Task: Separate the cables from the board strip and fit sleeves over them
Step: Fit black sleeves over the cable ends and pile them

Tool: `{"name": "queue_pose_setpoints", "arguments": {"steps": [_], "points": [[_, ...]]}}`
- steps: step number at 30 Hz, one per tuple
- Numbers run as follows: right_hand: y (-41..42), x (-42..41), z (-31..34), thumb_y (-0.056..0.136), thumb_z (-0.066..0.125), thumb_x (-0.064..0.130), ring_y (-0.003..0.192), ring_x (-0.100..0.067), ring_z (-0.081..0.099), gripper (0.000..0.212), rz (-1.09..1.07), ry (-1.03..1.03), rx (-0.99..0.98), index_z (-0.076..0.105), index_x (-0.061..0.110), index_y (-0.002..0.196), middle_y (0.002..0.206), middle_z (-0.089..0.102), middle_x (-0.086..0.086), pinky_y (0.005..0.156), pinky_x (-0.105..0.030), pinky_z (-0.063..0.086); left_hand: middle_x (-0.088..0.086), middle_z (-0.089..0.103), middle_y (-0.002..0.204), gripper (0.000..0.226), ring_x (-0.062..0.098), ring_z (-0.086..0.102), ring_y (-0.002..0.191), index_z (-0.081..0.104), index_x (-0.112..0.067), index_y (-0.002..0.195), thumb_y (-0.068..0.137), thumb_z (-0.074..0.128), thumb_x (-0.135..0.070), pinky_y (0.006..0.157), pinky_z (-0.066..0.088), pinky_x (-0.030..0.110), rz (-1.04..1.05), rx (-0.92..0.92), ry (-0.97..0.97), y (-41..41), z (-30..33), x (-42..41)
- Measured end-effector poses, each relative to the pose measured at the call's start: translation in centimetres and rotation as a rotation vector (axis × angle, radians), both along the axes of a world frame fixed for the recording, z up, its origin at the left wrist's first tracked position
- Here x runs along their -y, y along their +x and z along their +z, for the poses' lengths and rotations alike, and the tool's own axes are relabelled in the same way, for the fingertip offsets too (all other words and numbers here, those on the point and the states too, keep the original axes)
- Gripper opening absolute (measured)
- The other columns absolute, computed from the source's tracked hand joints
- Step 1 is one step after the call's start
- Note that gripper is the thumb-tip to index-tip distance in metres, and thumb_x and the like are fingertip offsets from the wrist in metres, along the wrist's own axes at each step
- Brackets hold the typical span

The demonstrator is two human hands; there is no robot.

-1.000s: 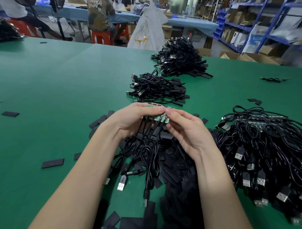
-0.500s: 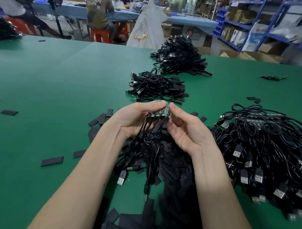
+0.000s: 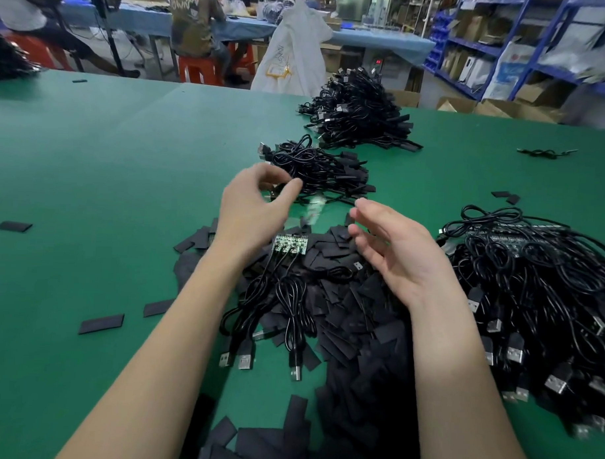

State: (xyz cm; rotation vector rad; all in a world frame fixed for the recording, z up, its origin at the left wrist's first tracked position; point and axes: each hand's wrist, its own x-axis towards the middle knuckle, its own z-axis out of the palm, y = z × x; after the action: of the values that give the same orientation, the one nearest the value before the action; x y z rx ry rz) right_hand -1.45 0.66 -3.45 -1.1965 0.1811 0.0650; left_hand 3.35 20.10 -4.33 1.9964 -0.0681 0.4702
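step: between boards; board strip [image 3: 289, 245] lies on sleeves [image 3: 353, 310]
hands: left [image 3: 252, 210] loosely curled, right [image 3: 393, 253] spread, both empty
next: regrip strip, snap off one cable [image 3: 293, 297]

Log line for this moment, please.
left hand: empty, raised | right hand: open, empty | board strip: lying on sleeves, cables attached

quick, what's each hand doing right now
Left hand: fingers loosely curled, holds nothing, above the board strip.
Right hand: open, palm up, empty.
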Motion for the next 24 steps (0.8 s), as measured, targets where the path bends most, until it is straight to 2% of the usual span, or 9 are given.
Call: {"name": "queue_pose_setpoints", "arguments": {"steps": [2,4,6,9,13,15,17,20,24], "points": [[0.0,0.1,0.0,0.091,0.075,0.021,0.086,-0.013,0.075,0.018,0.032,0.037,0.027,0.076,0.009,0.105,0.1,0.079,-0.004,0.07,-0.019,0.057,-0.009,0.074,0.094,0.013,0.002,0.07,0.084,0.071,-0.027,0.096,0.094,0.068,-0.039,0.074,0.053,0.018,-0.29,-0.185,-0.199,-0.3,0.8,0.6],[0.1,0.2,0.0,0.094,0.071,0.021,0.095,-0.017,0.076,0.021,0.057,0.024,0.048,0.075,0.008,0.11,0.104,0.079,-0.006,0.073,-0.02,0.058,-0.004,0.075,0.095,0.009,0.011,0.074,0.086,0.071,-0.024,0.099,0.096,0.068,-0.032,0.075,0.055,0.022,-0.463,-0.294,-0.231,-0.4,0.9,1.1],[0.2,0.4,-0.3,0.095,0.069,0.021,0.091,-0.016,0.076,0.018,0.016,-0.079,0.049,0.075,0.011,0.109,0.101,0.079,-0.004,0.07,-0.02,0.058,0.0,0.074,0.095,0.004,0.011,0.074,0.084,0.071,-0.02,0.098,0.095,0.07,-0.023,0.072,0.054,0.018,-0.456,-0.283,-0.192,-0.4,0.5,1.2],[0.4,1.1,-0.9,0.096,0.068,0.024,0.076,-0.008,0.073,0.009,-0.118,-0.39,0.063,0.076,0.02,0.101,0.092,0.079,0.004,0.061,-0.018,0.054,0.004,0.07,0.098,0.004,0.012,0.072,0.086,0.07,-0.017,0.098,0.095,0.068,-0.017,0.074,0.057,0.02,-0.359,-0.289,-0.24,-0.1,0.1,0.9],[0.3,2.6,-1.2,0.089,0.072,0.033,0.077,-0.004,0.069,0.007,-0.068,-0.912,0.103,0.078,0.03,0.09,0.084,0.077,0.012,0.075,-0.025,0.052,0.011,0.068,0.107,0.018,0.02,0.072,0.094,0.065,-0.012,0.094,0.098,0.052,0.0,0.087,0.06,0.038,-0.314,-0.356,-0.481,-0.1,0.4,1.0],[0.1,2.9,-1.0,0.087,0.074,0.037,0.076,0.002,0.067,0.005,0.011,-1.026,0.124,0.078,0.033,0.087,0.08,0.075,0.016,0.075,-0.022,0.049,0.011,0.069,0.103,0.028,0.026,0.072,0.099,0.061,-0.01,0.09,0.095,0.039,0.007,0.086,0.06,0.039,-0.309,-0.377,-0.648,-0.4,0.8,1.6],[-0.1,2.4,-0.6,0.086,0.076,0.038,0.071,0.003,0.068,0.009,0.087,-0.916,0.169,0.078,0.031,0.091,0.082,0.076,0.017,0.07,-0.017,0.05,0.011,0.069,0.1,0.031,0.029,0.069,0.102,0.058,-0.008,0.087,0.093,0.033,0.01,0.08,0.061,0.037,-0.301,-0.372,-0.791,-0.7,1.1,2.3],[-0.1,0.8,0.0,0.089,0.074,0.041,0.061,-0.006,0.066,0.015,0.132,-0.755,0.221,0.078,0.027,0.092,0.084,0.079,0.009,0.056,-0.012,0.047,0.008,0.07,0.1,0.026,0.024,0.066,0.104,0.058,-0.013,0.087,0.096,0.039,0.004,0.086,0.058,0.036,-0.332,-0.354,-0.846,-1.2,1.6,3.8],[0.4,-0.4,-0.4,0.089,0.074,0.027,0.058,-0.011,0.06,0.01,0.029,-0.66,0.239,0.077,0.02,0.083,0.078,0.078,0.001,0.065,-0.028,0.053,0.006,0.069,0.104,0.016,0.024,0.061,0.112,0.061,-0.017,0.086,0.094,0.052,-0.007,0.09,0.051,0.033,-0.426,-0.358,-0.798,-1.8,2.0,5.4]]}}
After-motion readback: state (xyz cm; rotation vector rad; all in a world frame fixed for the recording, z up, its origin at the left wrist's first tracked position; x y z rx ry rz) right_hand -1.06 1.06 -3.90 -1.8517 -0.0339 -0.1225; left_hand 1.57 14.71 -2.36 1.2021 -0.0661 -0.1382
